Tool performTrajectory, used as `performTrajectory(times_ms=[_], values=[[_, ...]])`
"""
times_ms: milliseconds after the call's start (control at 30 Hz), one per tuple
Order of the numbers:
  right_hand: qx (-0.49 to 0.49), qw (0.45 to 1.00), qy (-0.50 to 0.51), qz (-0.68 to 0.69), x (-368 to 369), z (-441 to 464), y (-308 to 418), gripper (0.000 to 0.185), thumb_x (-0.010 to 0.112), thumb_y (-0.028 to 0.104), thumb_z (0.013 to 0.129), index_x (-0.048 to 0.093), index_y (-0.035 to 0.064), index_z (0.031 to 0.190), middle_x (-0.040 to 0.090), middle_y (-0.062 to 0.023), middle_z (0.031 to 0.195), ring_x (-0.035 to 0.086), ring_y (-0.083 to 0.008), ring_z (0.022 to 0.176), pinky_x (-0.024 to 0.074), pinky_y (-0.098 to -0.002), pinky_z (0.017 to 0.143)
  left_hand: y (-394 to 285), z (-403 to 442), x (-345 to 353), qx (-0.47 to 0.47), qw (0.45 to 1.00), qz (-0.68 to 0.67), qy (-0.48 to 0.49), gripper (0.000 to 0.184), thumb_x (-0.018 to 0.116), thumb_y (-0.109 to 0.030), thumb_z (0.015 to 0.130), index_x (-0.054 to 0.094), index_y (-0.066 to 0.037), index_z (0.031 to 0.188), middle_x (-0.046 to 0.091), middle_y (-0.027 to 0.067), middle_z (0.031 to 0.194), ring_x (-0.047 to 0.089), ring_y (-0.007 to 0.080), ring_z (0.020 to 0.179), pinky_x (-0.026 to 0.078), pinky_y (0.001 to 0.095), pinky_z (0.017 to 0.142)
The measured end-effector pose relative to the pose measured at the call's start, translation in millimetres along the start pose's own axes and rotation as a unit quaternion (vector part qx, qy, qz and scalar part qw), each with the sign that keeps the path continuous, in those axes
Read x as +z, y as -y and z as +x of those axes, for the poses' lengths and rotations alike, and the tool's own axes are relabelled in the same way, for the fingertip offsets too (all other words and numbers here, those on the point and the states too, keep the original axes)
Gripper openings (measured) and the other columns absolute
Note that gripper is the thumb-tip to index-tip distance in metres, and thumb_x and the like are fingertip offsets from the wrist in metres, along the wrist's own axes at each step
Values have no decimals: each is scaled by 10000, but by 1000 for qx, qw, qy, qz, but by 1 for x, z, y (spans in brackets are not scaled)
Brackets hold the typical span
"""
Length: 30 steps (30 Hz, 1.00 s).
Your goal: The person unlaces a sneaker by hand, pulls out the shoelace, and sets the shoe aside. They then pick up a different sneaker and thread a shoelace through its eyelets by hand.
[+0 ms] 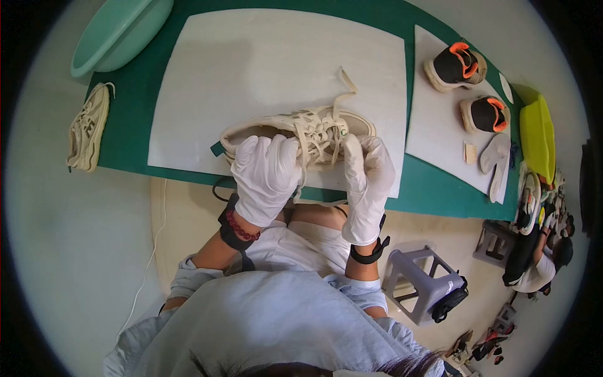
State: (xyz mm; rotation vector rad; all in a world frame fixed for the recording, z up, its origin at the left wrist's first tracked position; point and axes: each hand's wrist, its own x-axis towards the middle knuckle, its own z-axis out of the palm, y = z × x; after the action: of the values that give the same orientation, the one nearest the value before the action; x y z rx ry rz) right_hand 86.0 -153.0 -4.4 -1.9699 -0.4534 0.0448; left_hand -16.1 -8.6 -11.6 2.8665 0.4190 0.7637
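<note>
A cream lace-up sneaker (pixel 282 125) lies on its side on a white board, its opening to the left and its toe to the right. My left hand (pixel 267 173), in a white glove, is closed around the collar near the ankle opening. My right hand (pixel 369 182), also gloved, has its fingers pinched at the lacing near the toe, on the shoelace (pixel 343 97); its fingertips partly hide the exact hold. One loose lace end stands up beyond the shoe, and another stretch hangs over the near edge between my hands.
The white board (pixel 282 56) lies on a green table (pixel 129 125). A matching cream sneaker (pixel 89 129) is at the left edge, below a mint basin (pixel 119 38). On the right are black-and-orange shoes (pixel 458 66), insoles (pixel 495 160), a yellow bin (pixel 537 135), a stool (pixel 418 270) and a seated person (pixel 537 270).
</note>
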Motion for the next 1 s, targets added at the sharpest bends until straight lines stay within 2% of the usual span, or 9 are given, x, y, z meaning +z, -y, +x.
performTrajectory(times_ms=[100,133,233,333,533,633,733,1000], values=[[75,994,67,53,6,2,10,254,788,253,941,646,42,937,657,-58,812,589,-138,682,497,-275,660,0,-1,1,2,1000,-2,-4,231,694,-182,740,588,-129,937,529,35,823,540,237,805,369,398,932],[63,996,63,31,8,1,6,267,806,251,920,653,37,967,669,-58,825,596,-126,683,503,-263,670,0,-1,1,3,1000,-3,-8,233,695,-182,738,589,-128,938,528,35,823,540,237,805,369,398,930],[73,991,57,92,5,0,3,233,802,218,918,661,38,961,680,-66,834,601,-135,686,501,-263,667,-2,3,-2,5,1000,16,-13,152,672,-149,783,581,-150,905,524,16,790,559,209,773,390,363,908],[19,995,32,97,9,-3,-13,195,793,186,919,670,35,928,686,-80,839,614,-149,705,506,-275,682,-3,4,-4,3,1000,8,-4,156,676,-153,779,581,-147,903,527,17,792,560,210,774,395,361,898],[24,992,0,127,14,-12,-15,150,795,122,898,675,36,877,685,-104,834,637,-199,740,512,-314,708,-2,2,-1,2,1000,9,-11,155,670,-158,779,588,-155,910,533,14,801,564,210,785,389,364,906],[-33,995,-20,95,19,-13,-21,135,792,76,876,662,41,854,667,-99,807,633,-226,724,508,-316,693,-3,3,-4,2,1000,11,-3,156,667,-160,783,593,-161,921,540,10,808,565,208,789,383,366,918],[-66,995,-17,70,18,-12,-23,145,782,41,857,642,45,821,638,-93,769,620,-239,705,500,-323,674,-4,3,-3,-1,1000,8,0,153,668,-163,791,593,-162,925,544,8,812,565,206,789,380,366,925],[-82,995,-20,58,19,-11,-19,200,775,4,823,589,50,766,584,-90,716,576,-255,672,477,-353,648,-3,2,-2,0,1000,11,-4,141,671,-162,798,589,-157,913,531,13,798,561,202,781,395,358,894]])
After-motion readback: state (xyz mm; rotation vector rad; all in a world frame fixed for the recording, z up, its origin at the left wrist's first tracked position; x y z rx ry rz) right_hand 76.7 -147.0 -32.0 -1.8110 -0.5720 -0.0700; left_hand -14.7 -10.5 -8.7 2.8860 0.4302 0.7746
